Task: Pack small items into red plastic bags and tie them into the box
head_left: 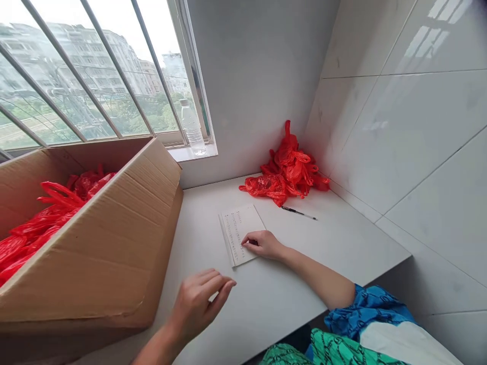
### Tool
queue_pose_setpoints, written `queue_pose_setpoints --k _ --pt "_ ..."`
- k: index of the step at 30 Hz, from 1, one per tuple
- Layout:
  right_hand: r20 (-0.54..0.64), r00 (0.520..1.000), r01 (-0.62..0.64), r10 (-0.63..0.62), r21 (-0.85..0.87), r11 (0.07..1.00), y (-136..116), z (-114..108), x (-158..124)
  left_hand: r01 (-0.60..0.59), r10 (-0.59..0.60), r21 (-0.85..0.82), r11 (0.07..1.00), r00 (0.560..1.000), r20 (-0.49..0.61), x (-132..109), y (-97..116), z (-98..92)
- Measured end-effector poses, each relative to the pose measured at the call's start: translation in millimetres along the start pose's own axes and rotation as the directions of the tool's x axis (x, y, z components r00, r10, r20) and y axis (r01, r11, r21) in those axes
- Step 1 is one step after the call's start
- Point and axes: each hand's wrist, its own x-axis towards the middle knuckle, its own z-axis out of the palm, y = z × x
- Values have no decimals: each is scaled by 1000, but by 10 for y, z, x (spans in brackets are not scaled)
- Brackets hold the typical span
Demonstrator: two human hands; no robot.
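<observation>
A small, white, rectangular paper notebook (240, 223) with rows of dark handwriting and some red marks lay open-faced on the smooth white tabletop (292, 284). Its long axis ran away from the person, the far end leaning a little to the left. The right hand (265, 244) was the nearer one: it came in from the right and rested over the notebook's near right part, so most of the page lay beyond its fingers and to their left. Those fingers were bent, their tips gathered close over the writing; whether they pressed on the paper or pinched anything could not be told.

The left hand (201, 299) hung nearer the person, apart from the notebook, which lay ahead of its fingers and to their right. Its fingers were loosely curled, thumb and forefinger tips meeting or nearly so, and nothing showed between them.

Beyond the right hand and to its right lay a slim black-and-clear pen (299, 213), slanting toward the person at its right end, just beside a heap of crumpled red plastic bags (291, 170). A large brown cardboard box (102, 243) stood at the left.
</observation>
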Motion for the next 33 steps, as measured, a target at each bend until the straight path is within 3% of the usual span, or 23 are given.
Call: queue_pose_setpoints --k 3,5,8,12,17,20,27,33 --pt "-4 1000 -2 2 -3 1000 -31 -4 6 236 -220 -166 957 970 107 199 -241 274" --pt "-12 1000 -5 4 -13 1000 -38 0 17 370 -365 -269 889 928 70 357 -469 435" --pt "11 1000 -5 5 14 1000 -10 -20 38 444 -474 -353 824 881 2 476 -777 570" --pt "42 999 -5 1 99 995 81 -196 102 433 -439 -353 829 896 69 419 -974 603" --pt "-203 976 -100 78 -101 990 277 -598 376 415 -395 -326 850 910 128 368 -954 589" --pt "-270 953 -192 139 -182 964 436 -738 616 425 -405 -322 846 905 132 388 -932 579" --pt "-313 912 -360 266 -301 883 652 -634 956 432 -409 -302 850 902 138 375 -905 576" --pt "-367 899 -339 240 -236 911 576 -660 1006 419 -398 -278 864 908 133 361 -929 585"
